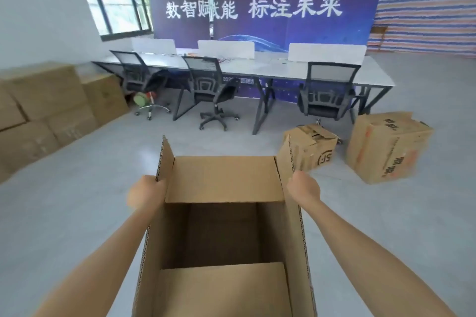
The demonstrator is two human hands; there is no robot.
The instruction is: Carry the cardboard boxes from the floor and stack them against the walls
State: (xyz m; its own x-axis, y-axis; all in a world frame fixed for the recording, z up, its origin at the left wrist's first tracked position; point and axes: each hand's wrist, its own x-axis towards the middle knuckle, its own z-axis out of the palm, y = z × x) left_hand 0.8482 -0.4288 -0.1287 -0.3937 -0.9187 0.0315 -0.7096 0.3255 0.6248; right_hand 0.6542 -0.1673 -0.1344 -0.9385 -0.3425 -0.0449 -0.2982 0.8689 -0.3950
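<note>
Here both hands grip the open box [224, 213], mouth facing up.

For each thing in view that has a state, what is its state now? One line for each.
Held box: top open, flaps up, looks empty.
Left hand: gripping the box's left flap.
Right hand: closed on the right flap.
Small floor box: flaps loose, partly open.
Large floor box: on the floor, tilted.
Boxes by the left wall: stacked, closed.
Chairs: empty.
</note>
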